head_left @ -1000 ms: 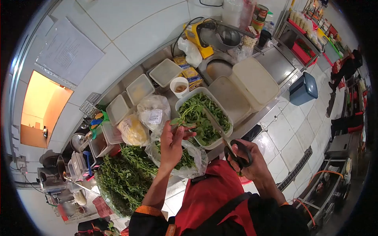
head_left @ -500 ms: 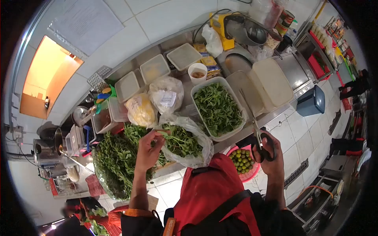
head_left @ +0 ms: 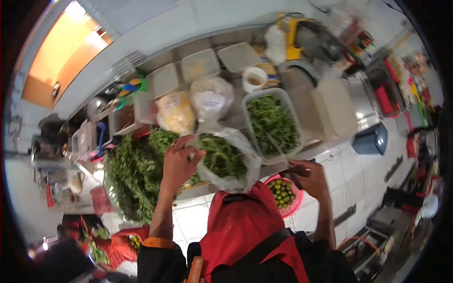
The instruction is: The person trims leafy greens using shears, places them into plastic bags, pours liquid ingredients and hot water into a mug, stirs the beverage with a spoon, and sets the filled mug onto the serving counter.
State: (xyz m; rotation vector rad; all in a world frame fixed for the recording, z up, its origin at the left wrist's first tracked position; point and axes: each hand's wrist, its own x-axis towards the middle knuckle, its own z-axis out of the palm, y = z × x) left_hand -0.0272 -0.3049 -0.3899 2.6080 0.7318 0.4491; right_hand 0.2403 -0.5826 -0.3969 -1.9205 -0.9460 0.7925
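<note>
My left hand is raised with fingers curved and apart, nothing visible in it, between the large heap of leafy greens and an open clear plastic bag of greens. My right hand grips black-handled scissors, whose blades point up and left over the near edge of a rectangular container. Cut green leaves fill that container. The picture is blurred, and the scissor handles are partly hidden by my fingers.
Lidded containers line the back of the counter, beside a white cup and bags. A pink basket of small green fruits sits below the counter edge. A blue bin stands at right.
The view has shifted and turned. My left hand has let go of the sprig it held half a second ago. The scissors have swung left, over the container's near edge.
</note>
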